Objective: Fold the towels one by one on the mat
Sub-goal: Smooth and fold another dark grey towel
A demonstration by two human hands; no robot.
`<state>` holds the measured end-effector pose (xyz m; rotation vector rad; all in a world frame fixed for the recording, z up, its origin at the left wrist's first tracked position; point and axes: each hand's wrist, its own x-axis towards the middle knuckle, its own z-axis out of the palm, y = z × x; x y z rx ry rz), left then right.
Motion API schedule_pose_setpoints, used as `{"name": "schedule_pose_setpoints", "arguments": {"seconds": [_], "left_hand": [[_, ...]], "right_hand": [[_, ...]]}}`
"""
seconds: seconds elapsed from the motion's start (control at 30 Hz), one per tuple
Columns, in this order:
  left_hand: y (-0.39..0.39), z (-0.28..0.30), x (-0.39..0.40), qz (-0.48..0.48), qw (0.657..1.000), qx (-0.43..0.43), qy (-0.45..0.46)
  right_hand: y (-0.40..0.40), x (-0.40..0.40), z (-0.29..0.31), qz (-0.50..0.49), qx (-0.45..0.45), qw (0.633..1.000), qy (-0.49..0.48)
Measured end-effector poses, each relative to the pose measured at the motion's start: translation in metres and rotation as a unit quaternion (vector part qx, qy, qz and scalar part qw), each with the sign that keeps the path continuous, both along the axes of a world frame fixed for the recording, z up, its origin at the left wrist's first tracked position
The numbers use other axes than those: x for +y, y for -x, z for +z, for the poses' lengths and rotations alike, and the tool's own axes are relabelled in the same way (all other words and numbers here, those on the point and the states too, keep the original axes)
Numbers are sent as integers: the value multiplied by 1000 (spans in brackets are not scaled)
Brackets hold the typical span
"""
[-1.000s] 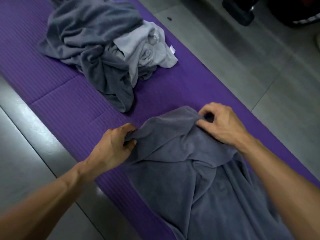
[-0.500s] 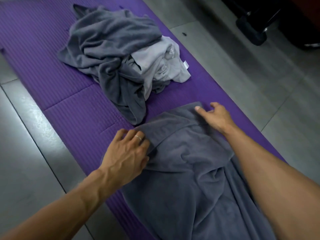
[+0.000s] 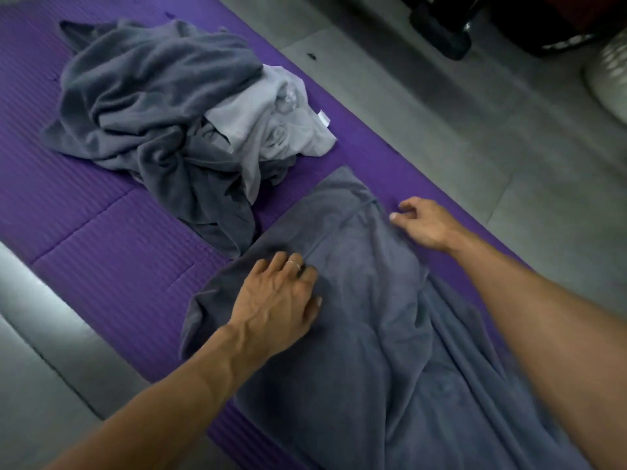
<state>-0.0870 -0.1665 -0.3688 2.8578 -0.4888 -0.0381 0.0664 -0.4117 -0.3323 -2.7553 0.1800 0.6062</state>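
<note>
The left hand [image 3: 281,300] lies palm down on the dark grey towel [image 3: 366,320], fingers spread and nearly straight, pressing the cloth flat near its left edge; it grips nothing. A thin ring [image 3: 292,264] shows on one finger. The right hand [image 3: 424,223] sits at the towel's far right edge, fingers loosely bent, thumb and forefinger tips close together by the hem. The view is a little blurred there, so whether those tips pinch the hem or only touch it I cannot tell.

The towel lies lengthwise along the purple mat [image 3: 112,252], its far end spread out with one corner folded over, making a diagonal seam between the two hands. Its near part runs rumpled toward the bottom edge of the view, under the right forearm.

Beyond the towel, farther up the mat, sits a heap [image 3: 156,106] of crumpled dark grey towels. A lighter grey towel [image 3: 271,130] lies tangled in the heap's right side, a small white tag [image 3: 324,117] at its edge. A trailing fold of the heap reaches down just beside the spread towel's far left corner.

The mat rests on a grey tiled floor [image 3: 475,147]. At the top right stand dark objects [image 3: 441,25], too dim to make out, and a pale rounded shape [image 3: 610,72] at the right edge.
</note>
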Motion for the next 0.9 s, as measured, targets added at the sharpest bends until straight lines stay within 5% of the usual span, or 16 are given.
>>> {"name": "schedule_pose_setpoints", "arguments": {"seconds": [0.27, 0.37, 0.53, 0.67, 0.9], "left_hand": [[-37, 7, -126, -183, 977, -62, 87], [-51, 10, -163, -218, 968, -81, 88], [-71, -1, -192, -266, 961, -18, -80], [-78, -5, -207, -258, 959, 31, -110], [-62, 14, -288, -290, 951, 105, -8]], "right_hand": [[135, -121, -6, -140, 18, 990, 8], [169, -132, -9, -101, 46, 994, 13], [166, -179, 8, -236, -224, 945, 16], [175, -219, 4, -125, -76, 989, 19], [248, -275, -19, -50, 7, 986, 159]]}}
